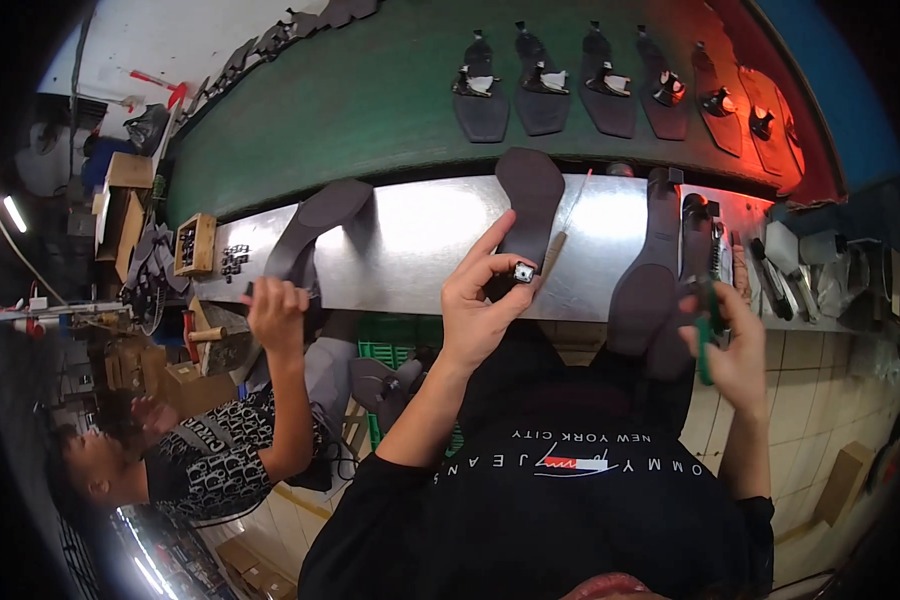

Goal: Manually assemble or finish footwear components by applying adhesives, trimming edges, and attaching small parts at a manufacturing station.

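Observation:
My left hand [485, 300] is closed around the near end of a dark brown shoe sole [530, 195], its index finger stretched along the side. Between thumb and fingers shows a small dark block with a pale, shiny end [523, 272]. The sole's broad part points away from me over the metal bench. At the right, my right hand [738, 340] grips a green-handled hand tool [706, 350]; motion blur hides its exact kind. Just left of it, two overlapping dark soles [642, 300] with black heel blocks jut past the bench's near edge. A thin wooden-handled tool [557, 245] lies beside the held sole.
On the green surface [370, 110], several soles with straps [540, 100] stand in a row, the right ones under red light. A co-worker's hand [275, 305] holds another sole [335, 205] at left. The metal bench [410, 220] bears a wooden box [195, 243]; a green crate [385, 340] sits below.

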Motion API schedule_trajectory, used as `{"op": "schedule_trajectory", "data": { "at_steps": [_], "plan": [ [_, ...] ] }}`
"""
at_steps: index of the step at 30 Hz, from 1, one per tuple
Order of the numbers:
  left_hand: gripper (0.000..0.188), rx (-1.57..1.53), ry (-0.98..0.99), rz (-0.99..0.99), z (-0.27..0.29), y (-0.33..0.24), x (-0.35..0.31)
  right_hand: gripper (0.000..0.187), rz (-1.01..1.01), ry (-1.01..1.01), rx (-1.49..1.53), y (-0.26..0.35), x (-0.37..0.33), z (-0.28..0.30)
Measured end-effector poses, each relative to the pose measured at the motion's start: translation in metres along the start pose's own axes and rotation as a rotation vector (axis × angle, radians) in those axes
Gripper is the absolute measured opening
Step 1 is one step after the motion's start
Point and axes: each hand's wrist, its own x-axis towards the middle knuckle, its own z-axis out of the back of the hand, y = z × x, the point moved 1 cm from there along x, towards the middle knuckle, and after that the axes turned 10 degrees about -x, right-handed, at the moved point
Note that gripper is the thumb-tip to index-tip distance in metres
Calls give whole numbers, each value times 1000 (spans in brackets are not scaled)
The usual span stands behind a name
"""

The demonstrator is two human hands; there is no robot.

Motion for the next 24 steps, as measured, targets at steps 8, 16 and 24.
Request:
{"op": "schedule_trajectory", "data": {
  "at_steps": [8, 16, 24],
  "plan": [
    [23, 19, 78, -103, 6, -16, -6, 57, 385, 22, -266, 33, 11, -46],
    [22, 77, 88, -114, 7, -21, -6, 62, 330, 88, -316, 34, 7, -50],
    [19, 109, 136, -34, 4, -29, -6, 60, 379, 147, -402, 27, 5, -40]
  ]
}}
